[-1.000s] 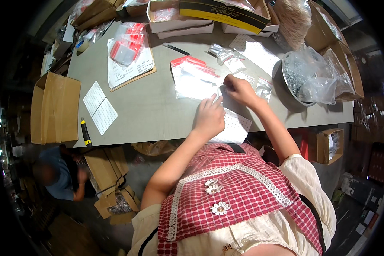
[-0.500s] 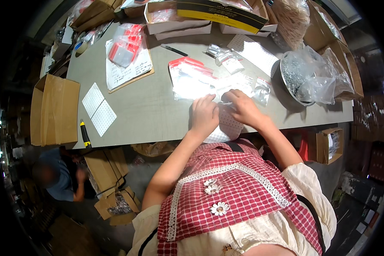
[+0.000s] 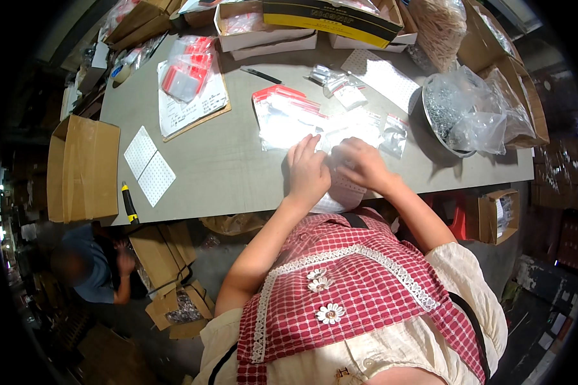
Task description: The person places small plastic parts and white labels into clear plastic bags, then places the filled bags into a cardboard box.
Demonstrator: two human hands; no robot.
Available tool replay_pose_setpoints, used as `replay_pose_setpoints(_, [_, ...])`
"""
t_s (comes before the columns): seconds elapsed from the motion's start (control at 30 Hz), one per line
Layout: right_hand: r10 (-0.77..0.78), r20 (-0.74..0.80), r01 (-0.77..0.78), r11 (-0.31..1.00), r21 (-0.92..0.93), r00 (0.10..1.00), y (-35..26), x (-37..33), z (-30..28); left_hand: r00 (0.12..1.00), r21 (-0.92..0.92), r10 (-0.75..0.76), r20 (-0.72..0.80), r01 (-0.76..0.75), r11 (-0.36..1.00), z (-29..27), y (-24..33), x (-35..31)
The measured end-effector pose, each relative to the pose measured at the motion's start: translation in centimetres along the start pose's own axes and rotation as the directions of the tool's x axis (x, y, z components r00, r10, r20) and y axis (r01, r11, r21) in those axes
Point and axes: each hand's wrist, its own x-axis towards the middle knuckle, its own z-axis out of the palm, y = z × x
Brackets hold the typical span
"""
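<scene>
My left hand (image 3: 309, 170) rests at the table's near edge with its fingers stretched forward, touching the near side of a pile of clear zip bags with red tops (image 3: 288, 106). Beside it, my right hand (image 3: 364, 167) is slightly blurred, its fingers curled in toward the left hand. Whatever those fingers pinch is hidden. Below both hands lies a white sheet with rows of small marks (image 3: 348, 192), partly covered. Glare washes out the plastic just beyond my fingertips. A small clear bag with dark contents (image 3: 395, 136) lies right of my right hand.
A round metal bowl of small metal parts (image 3: 438, 112) stands at right, plastic over it. Left are a clipboard (image 3: 221, 110) with bags, marked sheets (image 3: 149, 167), a yellow-black cutter (image 3: 129, 203) and a cardboard box (image 3: 87, 170). Another person (image 3: 96, 266) is at lower left.
My right hand's fingers have shifted and curled in slightly near the left hand; the pale sliver at its fingertips no longer shows. My left hand has barely moved.
</scene>
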Motion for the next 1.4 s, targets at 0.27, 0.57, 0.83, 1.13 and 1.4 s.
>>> replay_pose_setpoints(0.27, [0.372, 0.358, -0.496, 0.785, 0.370, 0.856, 4.2, 6.6, 0.9, 0.974, -0.033, 0.024, 0.225, -0.017, 0.999, 0.9, 0.4, -1.2])
replay_pose_setpoints(0.57, [0.437, 0.246, -0.397, 0.897, -0.195, 0.865, 7.4, 6.4, 1.9, 0.994, 0.043, 0.040, 0.097, -0.045, 0.998, 0.0, 0.5, -0.8])
replay_pose_setpoints(0.83, [0.390, 0.458, -0.585, 0.677, 0.445, 0.799, 4.8, 7.7, -0.9, 0.988, 0.042, -0.004, 0.156, -0.002, 0.999, 0.0, -0.5, -1.1])
replay_pose_setpoints(1.13, [0.104, 0.147, -0.089, 0.991, -0.103, 0.984, 5.9, 8.4, 5.4, 0.965, 0.013, -0.033, 0.261, 0.031, 0.999, 0.3, 0.1, -1.2])
replay_pose_setpoints(1.4, [0.217, 0.091, -0.200, 0.966, -0.165, 0.972, 7.1, 5.8, 1.8, 0.979, 0.062, -0.057, 0.193, 0.045, 0.997, -0.8, -1.6, -0.5])
